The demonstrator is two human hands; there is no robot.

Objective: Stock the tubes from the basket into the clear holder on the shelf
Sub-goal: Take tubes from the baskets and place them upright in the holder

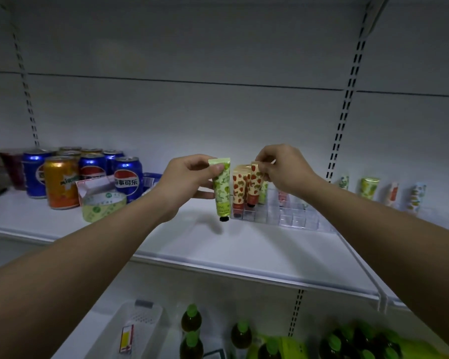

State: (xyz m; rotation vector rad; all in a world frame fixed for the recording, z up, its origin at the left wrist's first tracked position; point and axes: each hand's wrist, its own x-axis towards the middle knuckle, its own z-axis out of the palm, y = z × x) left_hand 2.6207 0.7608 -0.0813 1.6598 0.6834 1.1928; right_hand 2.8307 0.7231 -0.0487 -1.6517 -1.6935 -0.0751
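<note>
My left hand pinches a green patterned tube near its crimped top, cap down, just left of the clear holder on the shelf. My right hand pinches the top of a strawberry tube that hangs cap down over the holder's left cells. Another strawberry tube stands in the holder beside it, with a green one partly hidden behind. The white basket sits on the lower shelf at the bottom left, and a small tube lies in it.
Blue and orange soda cans cluster at the shelf's left, with a roll of tape in front. Several loose tubes stand at the far right of the shelf. Green-capped bottles fill the lower shelf.
</note>
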